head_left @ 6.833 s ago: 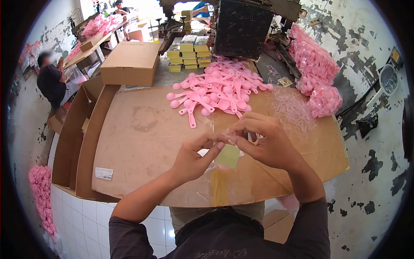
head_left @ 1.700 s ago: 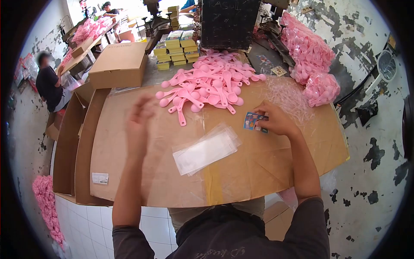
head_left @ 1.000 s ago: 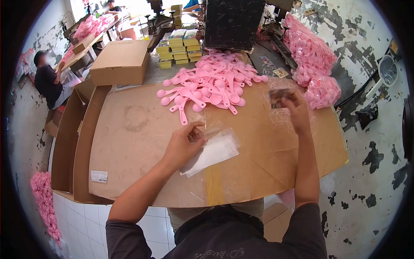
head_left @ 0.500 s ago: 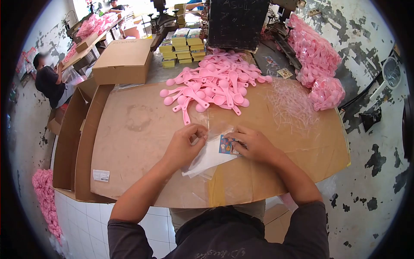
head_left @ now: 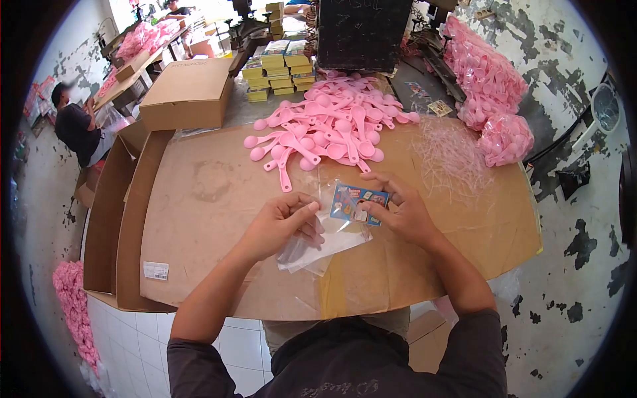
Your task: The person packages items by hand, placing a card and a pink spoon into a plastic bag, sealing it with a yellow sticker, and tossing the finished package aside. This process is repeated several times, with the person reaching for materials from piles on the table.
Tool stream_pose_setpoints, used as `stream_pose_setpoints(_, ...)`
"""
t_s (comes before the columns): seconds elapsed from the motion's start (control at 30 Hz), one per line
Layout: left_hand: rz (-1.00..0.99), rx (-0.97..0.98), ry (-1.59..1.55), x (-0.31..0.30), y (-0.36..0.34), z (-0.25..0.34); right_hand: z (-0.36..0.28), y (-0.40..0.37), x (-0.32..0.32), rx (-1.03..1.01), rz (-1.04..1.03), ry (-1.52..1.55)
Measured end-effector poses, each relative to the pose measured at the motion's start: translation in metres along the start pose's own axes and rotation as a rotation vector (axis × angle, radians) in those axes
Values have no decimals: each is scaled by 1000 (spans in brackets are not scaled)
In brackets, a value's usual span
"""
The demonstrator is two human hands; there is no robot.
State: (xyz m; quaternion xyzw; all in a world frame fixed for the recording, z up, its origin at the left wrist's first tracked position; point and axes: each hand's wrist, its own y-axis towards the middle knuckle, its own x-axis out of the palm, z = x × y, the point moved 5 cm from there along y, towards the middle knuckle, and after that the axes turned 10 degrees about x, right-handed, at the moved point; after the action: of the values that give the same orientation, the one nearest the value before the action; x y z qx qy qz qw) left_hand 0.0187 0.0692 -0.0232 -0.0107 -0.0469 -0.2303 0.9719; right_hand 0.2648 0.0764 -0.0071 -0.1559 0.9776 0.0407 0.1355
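Note:
Held by my right hand point(head_left: 398, 207) is a blue printed card point(head_left: 342, 204), pinched near its right end between thumb and fingers. My left hand point(head_left: 290, 222) is just left of the card, its thumb and fingertips pressed together at the edge of a clear plastic bag, whose film is hard to trace around the card. Beneath both hands lie whitish clear bags point(head_left: 312, 252) on the cardboard tabletop point(head_left: 212, 232). A heap of pink spoons point(head_left: 332, 126) lies just beyond my hands.
Stacks of yellow-edged cards point(head_left: 279, 66) and a closed cardboard box point(head_left: 186, 93) stand at the back. Thin plastic strips point(head_left: 454, 156) and bagged pink spoons point(head_left: 504, 139) are at the right. An open carton point(head_left: 109, 225) borders the left side. A person point(head_left: 76, 126) sits at far left.
The card has risen and turned, and more of its printed face shows. My right hand has moved up and right, and my left hand's fingers have shifted at the bag's edge.

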Motion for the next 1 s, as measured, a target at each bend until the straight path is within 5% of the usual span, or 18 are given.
stream_pose_setpoints(0.23, 68, 30, 81, 8, -2, 5, -2, 2, -9, -140, 121, 201)
stream_pose_setpoints(0.33, 70, 22, -78, 7, -1, -4, -7, 0, -5, -149, 81, 110)
stream_pose_setpoints(0.43, 49, 22, -122, 11, -1, -5, -14, -3, -5, -184, -30, -354)
stream_pose_setpoints(0.53, -43, 66, 105, 23, -7, -2, -30, -5, 11, -279, -28, -372)
stream_pose_setpoints(0.63, -85, 77, 100, 29, -9, 0, -31, -9, 14, 18, 25, 41)
stream_pose_setpoints(0.73, -114, 59, 82, 31, -11, 5, -17, -2, 16, -120, 100, 214)
stream_pose_setpoints(0.93, -114, 44, 86, 27, -12, 0, -6, -4, 34, -53, 0, 337)
stream_pose_setpoints(1.0, -91, 88, 54, 25, -12, -1, -17, -1, 27, -256, -34, 53)
